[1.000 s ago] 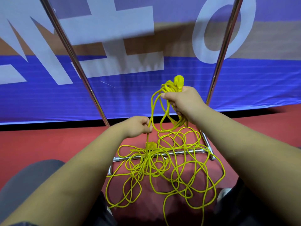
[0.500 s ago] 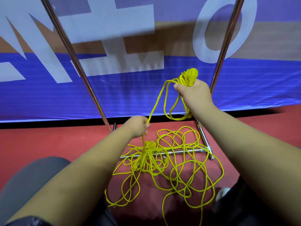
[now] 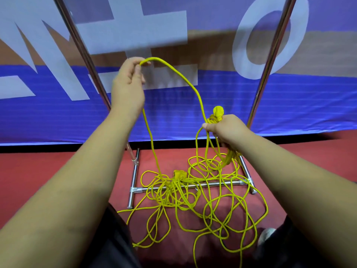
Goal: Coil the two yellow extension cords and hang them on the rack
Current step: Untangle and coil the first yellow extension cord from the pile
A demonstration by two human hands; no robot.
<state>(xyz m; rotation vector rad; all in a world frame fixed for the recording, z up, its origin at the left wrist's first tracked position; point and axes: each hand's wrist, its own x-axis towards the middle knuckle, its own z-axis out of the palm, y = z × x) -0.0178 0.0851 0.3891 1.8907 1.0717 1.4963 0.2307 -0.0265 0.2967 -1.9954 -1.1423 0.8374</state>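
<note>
Both hands — left hand [image 3: 128, 84], right hand [image 3: 226, 128] — grip yellow cord [image 3: 193, 89]

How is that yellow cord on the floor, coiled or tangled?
Tangled: the cord sprawls in loose loops over the red floor and rack base. Only a few loops hang gathered in the right hand.

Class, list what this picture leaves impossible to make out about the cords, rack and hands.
Head view, chrome metal rack: its top is cut off by the upper edge.
Head view, yellow extension cords: the tangle hides where one ends and the other begins.
Head view, right hand: loops gripped inside are hidden by the hand.
</note>
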